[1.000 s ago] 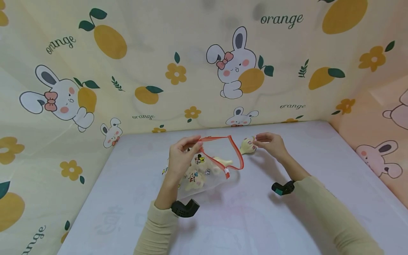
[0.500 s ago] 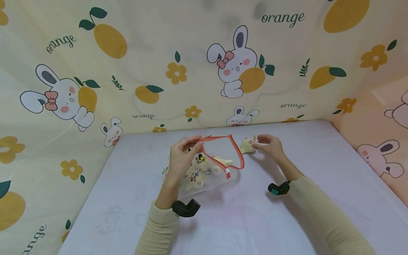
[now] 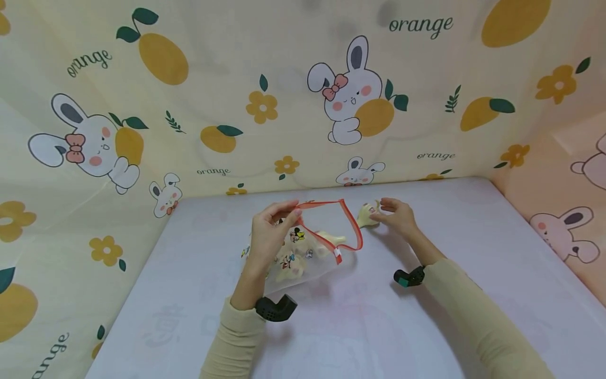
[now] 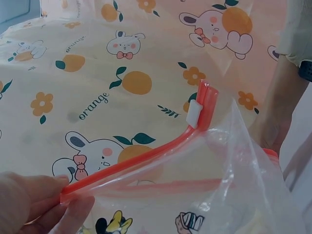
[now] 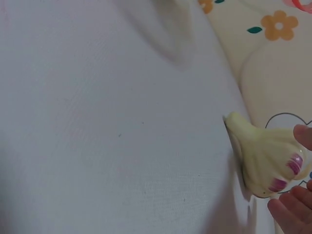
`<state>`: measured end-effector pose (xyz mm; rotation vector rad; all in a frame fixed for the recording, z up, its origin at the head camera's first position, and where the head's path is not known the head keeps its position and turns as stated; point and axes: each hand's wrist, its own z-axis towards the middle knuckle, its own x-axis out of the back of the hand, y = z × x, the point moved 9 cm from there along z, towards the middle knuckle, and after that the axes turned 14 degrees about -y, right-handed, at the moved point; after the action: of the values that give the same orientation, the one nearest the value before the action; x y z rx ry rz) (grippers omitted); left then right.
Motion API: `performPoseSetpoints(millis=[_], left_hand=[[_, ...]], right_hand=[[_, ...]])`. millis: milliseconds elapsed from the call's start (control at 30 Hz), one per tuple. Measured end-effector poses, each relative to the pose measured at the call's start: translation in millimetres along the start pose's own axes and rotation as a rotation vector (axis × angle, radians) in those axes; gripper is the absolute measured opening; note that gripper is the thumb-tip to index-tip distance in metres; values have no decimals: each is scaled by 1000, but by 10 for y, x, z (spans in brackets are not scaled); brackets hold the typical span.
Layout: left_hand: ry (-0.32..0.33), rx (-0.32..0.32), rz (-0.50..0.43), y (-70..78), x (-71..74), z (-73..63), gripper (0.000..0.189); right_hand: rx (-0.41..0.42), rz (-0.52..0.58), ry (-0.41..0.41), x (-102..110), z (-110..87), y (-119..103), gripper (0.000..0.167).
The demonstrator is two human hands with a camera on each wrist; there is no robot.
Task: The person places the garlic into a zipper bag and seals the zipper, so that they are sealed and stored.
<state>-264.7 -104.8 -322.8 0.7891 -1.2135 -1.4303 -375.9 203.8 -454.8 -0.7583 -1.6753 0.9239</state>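
My left hand [image 3: 271, 231] pinches the red zip edge of a clear zip bag [image 3: 310, 277], thumb against fingers. The bag has cartoon prints, and its mouth gapes to the right; a white slider [image 4: 194, 114] sits near the end of the zip. Pale garlic-like bulbs [image 3: 326, 238] show through the film. Just right of the mouth, a cream garlic bulb [image 3: 366, 216] with purple patches lies on the table. Around its near side is my right hand [image 3: 399, 217], thumb [image 5: 304, 136] and fingers [image 5: 288, 212] spread apart; contact is hard to tell.
The white table [image 3: 331, 337] runs back to a cloth backdrop [image 3: 284, 105] printed with rabbits and oranges. A pink cloth side [image 3: 554, 173] borders it on the right. Black devices [image 3: 276, 308] sit on both wrists.
My right hand has shifted a little left, closer around the garlic bulb, which stays on the table. The left hand and the bag hold nearly still.
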Motion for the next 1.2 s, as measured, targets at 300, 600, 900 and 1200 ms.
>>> performPoseSetpoints(millis=[300, 600, 900, 1200], left_hand=[[0, 9, 17, -5, 13, 6, 25], [3, 7, 32, 8, 18, 10, 25], [1, 1, 22, 35, 23, 14, 26], [2, 13, 26, 8, 21, 15, 26]], right_hand=[[-12, -26, -30, -43, 31, 28, 70], [-5, -55, -31, -64, 61, 41, 65], [32, -68, 4, -32, 53, 5, 61], [34, -61, 5, -30, 17, -2, 59]])
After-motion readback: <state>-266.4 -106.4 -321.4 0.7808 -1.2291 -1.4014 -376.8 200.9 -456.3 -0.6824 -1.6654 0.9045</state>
